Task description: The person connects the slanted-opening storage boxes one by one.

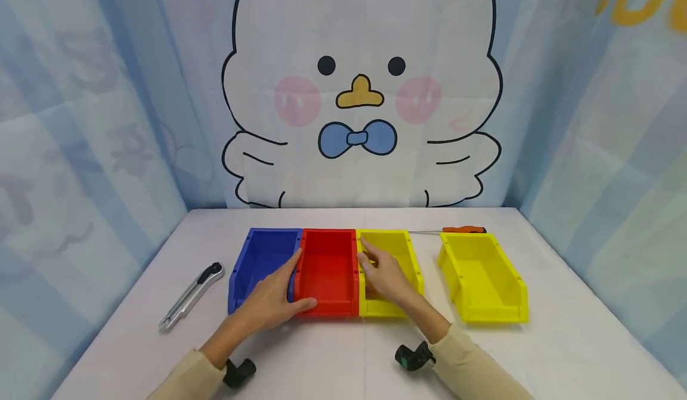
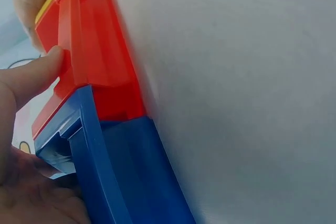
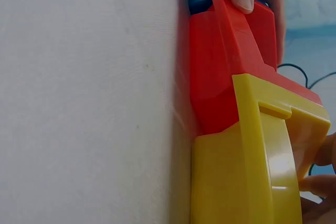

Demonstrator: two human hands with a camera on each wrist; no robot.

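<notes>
A blue bin point(image 1: 263, 251), a red bin point(image 1: 330, 263) and a yellow bin point(image 1: 394, 242) stand side by side, touching. My left hand point(image 1: 271, 301) lies over the blue bin, its fingers along the wall shared with the red bin. Its thumb point(image 2: 39, 74) rests on the red bin's front rim. Over the yellow bin, my right hand point(image 1: 389, 278) has its fingers at the wall beside the red bin. Both hands' fingers look extended or loosely bent. Some fingertips of each hand are hidden by the bins in the wrist views.
A second yellow bin point(image 1: 485, 272) stands apart on the right. Behind the bins lies a screwdriver with an orange handle point(image 1: 464, 229). A utility knife point(image 1: 190, 295) lies left of the blue bin. Cloth walls surround the white table point(image 1: 343, 358).
</notes>
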